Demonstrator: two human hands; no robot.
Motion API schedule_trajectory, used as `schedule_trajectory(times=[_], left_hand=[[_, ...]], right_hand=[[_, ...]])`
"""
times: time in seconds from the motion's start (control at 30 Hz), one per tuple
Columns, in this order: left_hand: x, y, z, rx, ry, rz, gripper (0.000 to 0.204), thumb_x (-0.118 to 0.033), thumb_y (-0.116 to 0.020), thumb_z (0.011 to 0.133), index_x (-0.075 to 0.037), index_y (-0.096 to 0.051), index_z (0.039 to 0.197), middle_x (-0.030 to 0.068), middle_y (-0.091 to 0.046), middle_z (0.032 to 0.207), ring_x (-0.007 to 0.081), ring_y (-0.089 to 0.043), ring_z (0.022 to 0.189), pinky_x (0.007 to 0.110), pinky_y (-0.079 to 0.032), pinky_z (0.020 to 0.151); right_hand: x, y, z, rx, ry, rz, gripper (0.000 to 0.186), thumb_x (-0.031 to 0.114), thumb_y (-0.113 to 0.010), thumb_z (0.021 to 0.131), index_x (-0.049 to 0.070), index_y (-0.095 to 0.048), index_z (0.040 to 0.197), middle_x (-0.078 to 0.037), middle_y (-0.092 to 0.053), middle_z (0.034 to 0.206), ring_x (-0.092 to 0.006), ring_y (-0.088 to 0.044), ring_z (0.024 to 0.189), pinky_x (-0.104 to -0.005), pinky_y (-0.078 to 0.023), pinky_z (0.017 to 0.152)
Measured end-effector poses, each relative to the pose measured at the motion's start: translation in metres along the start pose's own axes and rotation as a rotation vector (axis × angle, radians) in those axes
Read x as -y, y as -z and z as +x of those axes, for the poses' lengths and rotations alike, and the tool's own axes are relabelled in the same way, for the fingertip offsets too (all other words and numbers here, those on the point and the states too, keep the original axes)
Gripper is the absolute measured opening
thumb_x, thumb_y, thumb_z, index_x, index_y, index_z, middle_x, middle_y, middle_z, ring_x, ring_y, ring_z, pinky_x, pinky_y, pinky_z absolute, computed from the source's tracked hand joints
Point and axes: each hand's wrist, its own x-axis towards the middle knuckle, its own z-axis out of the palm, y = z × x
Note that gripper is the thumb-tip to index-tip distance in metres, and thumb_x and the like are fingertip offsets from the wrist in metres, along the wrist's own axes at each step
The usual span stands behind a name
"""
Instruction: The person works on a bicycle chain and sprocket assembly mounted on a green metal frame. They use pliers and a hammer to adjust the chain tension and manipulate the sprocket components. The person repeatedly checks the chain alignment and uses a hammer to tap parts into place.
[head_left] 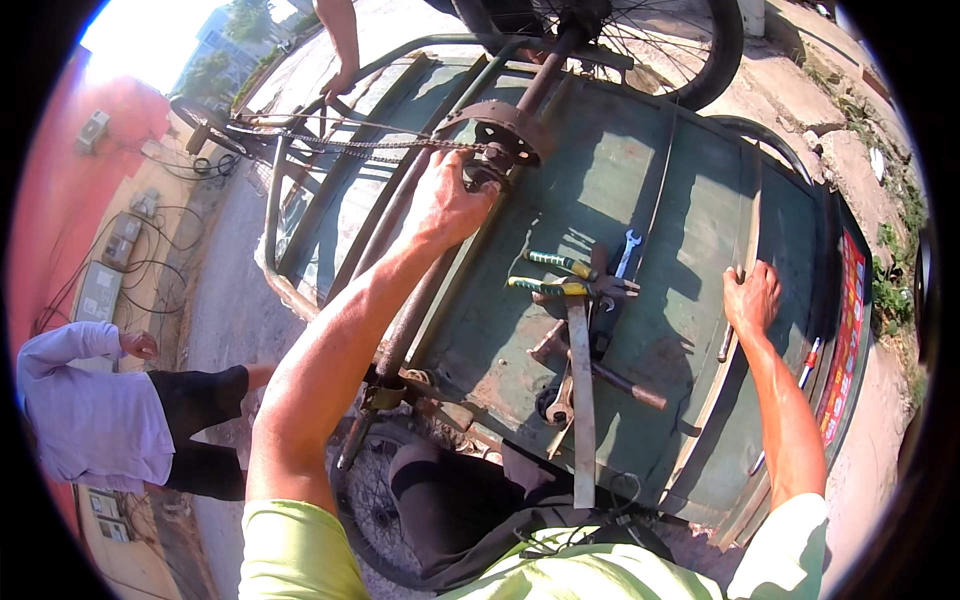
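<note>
My left hand [455,205] is closed on the hub [492,160] of a rusty axle, beside a toothed sprocket guard [515,125] and the chain [385,145] of an overturned green cargo tricycle. My right hand [752,298] is closed round a slim dark metal rod [723,348] at a rail on the green panel [610,160]. Between my hands lie pliers with yellow-green grips [560,287], a blue-grey open-end wrench [625,255], a flat steel bar [582,410], a hammer [550,340], a metal tube [630,385] and a red-handled screwdriver [810,360].
Another person's hand [340,80] grips the frame at top left. A person in a pale top [100,410] stands at left near a pink wall with cables [65,200]. Wheels [700,75] show above and below the panel. A broken concrete edge [840,150] with weeds runs along the right.
</note>
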Motion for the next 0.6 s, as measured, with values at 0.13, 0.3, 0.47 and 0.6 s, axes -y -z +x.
schedule_trajectory(times=[0.13,0.3,0.47,0.6], left_hand=[[-0.007,-0.007,-0.007,-0.049,-0.104,0.064,0.067,-0.028,-0.075,0.084,0.004,-0.054,0.139,0.0228,-0.052,0.136,0.0372,-0.057,0.124,0.043,-0.049,0.103],[-0.012,0.013,-0.01,0.085,-0.041,0.145,0.069,-0.031,-0.074,0.084,0.004,-0.053,0.139,0.0221,-0.051,0.137,0.038,-0.055,0.127,0.042,-0.049,0.105],[-0.003,0.055,-0.011,0.141,-0.095,0.125,0.069,-0.04,-0.073,0.087,-0.002,-0.055,0.141,0.019,-0.054,0.136,0.035,-0.056,0.126,0.042,-0.048,0.105],[0.007,0.105,-0.029,0.15,-0.034,0.088,0.066,-0.043,-0.075,0.089,-0.005,-0.058,0.139,0.0199,-0.058,0.134,0.0343,-0.061,0.122,0.041,-0.05,0.103]], right_hand=[[-0.005,-0.001,0.004,-0.007,-0.007,-0.016,0.054,0.042,-0.069,0.088,0.004,-0.057,0.124,-0.017,-0.052,0.143,-0.038,-0.046,0.135,-0.0555,-0.043,0.106],[0.001,-0.003,0.003,0.015,0.0,-0.054,0.055,0.043,-0.068,0.088,0.005,-0.057,0.126,-0.016,-0.051,0.145,-0.0374,-0.045,0.137,-0.0556,-0.043,0.106],[-0.002,-0.009,0.004,0.025,0.004,-0.07,0.057,0.048,-0.065,0.09,0.006,-0.057,0.128,-0.016,-0.054,0.144,-0.037,-0.046,0.137,-0.0559,-0.043,0.106],[-0.011,-0.011,0.011,0.022,-0.003,-0.101,0.06,0.049,-0.065,0.09,0.006,-0.057,0.131,-0.017,-0.052,0.146,-0.0378,-0.046,0.137,-0.0543,-0.043,0.108]])
